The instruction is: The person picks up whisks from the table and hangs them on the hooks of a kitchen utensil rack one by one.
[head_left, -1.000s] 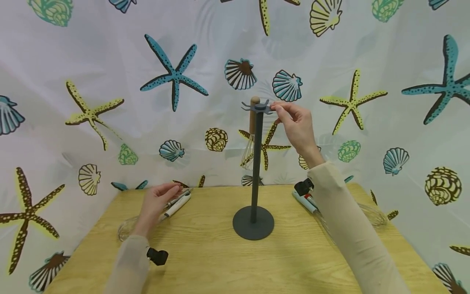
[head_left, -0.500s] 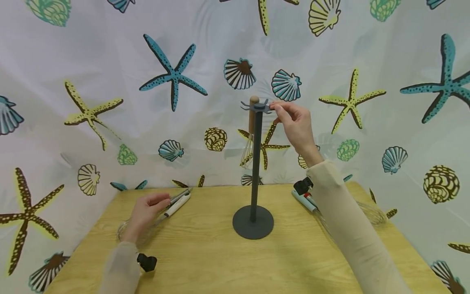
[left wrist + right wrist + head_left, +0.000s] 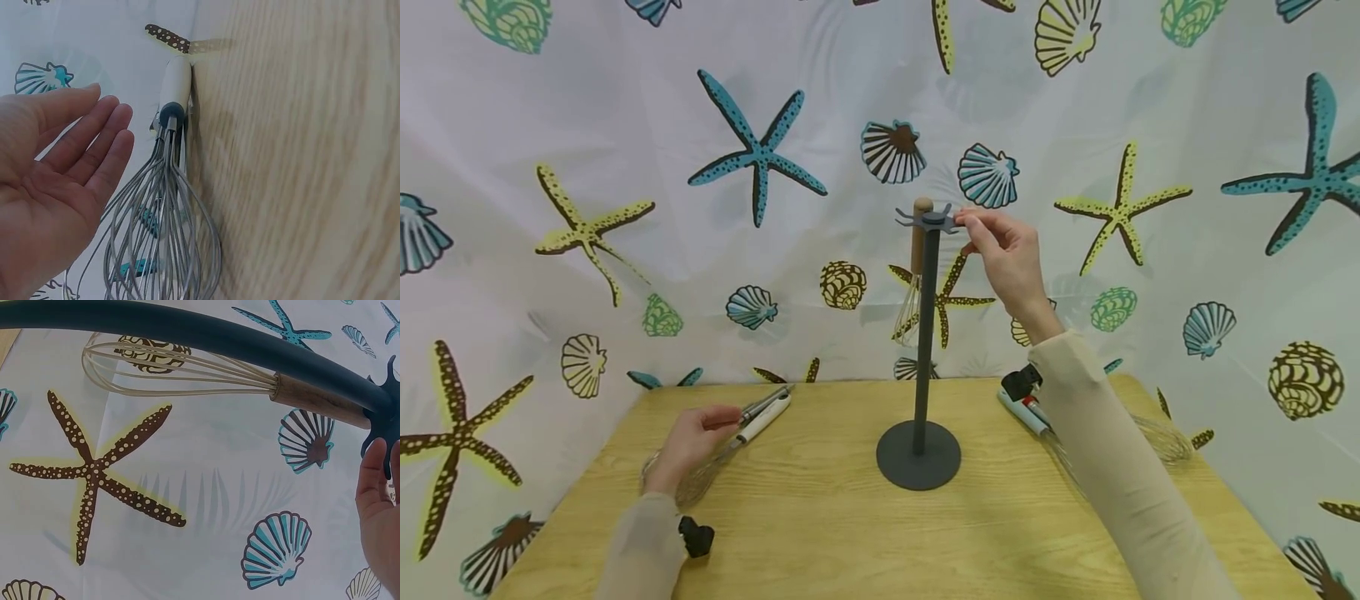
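Note:
A dark grey utensil stand [image 3: 927, 333] with a round base stands upright on the table. From one of its top hooks, on the far side, hangs a whisk with a wooden handle [image 3: 917, 250]. My right hand [image 3: 1011, 258] pinches a hook at the top right of the stand; in the right wrist view its fingertips [image 3: 375, 459] meet that hook. My left hand [image 3: 696, 442] hovers with relaxed fingers and holds nothing. Beside it lies a white-handled whisk [image 3: 177, 81], apart from the fingers. A metal-handled utensil [image 3: 756, 406] lies close behind that whisk, partly hidden.
On the right side of the table [image 3: 850, 542], a light-blue-handled whisk [image 3: 1022, 412] lies partly under my right forearm. Another whisk's wires [image 3: 1161, 437] show beyond the sleeve. A shell-and-starfish patterned cloth [image 3: 820, 108] hangs behind and at both sides.
My left hand has drawn back left and down from the handles of the whisks, which lie where they were. My right hand keeps its pinch on the stand's hook.

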`<action>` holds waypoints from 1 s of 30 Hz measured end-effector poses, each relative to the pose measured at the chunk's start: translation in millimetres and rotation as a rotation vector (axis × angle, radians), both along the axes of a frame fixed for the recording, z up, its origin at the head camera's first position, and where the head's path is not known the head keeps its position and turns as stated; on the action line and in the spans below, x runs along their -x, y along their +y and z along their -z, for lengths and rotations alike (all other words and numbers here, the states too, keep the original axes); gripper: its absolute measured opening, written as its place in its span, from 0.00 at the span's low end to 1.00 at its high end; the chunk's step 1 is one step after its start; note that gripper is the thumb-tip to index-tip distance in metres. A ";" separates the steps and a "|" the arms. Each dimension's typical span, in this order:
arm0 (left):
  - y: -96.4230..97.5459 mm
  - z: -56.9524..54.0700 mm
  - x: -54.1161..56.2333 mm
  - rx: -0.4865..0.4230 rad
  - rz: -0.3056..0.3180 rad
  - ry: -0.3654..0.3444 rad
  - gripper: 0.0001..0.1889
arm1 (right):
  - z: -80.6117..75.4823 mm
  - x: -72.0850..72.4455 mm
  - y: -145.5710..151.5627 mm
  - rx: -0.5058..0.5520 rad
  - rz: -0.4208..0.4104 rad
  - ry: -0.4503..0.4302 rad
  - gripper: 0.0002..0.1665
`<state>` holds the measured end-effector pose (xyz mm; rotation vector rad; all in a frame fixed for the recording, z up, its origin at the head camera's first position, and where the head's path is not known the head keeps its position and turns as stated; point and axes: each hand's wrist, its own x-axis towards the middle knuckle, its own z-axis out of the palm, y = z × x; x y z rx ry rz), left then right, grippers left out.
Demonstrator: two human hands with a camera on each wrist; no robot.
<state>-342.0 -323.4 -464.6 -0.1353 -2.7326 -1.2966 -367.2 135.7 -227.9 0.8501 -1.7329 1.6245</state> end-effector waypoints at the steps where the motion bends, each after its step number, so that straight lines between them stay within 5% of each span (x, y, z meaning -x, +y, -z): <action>1: 0.6 0.6 0.9 0.000 0.003 0.000 0.19 | 0.1 0.0 0.3 0.002 -0.001 -0.001 0.15; 30: 5.3 14.0 23.0 -0.004 0.038 -0.136 0.19 | -0.8 -0.6 0.3 0.034 -0.036 -0.017 0.16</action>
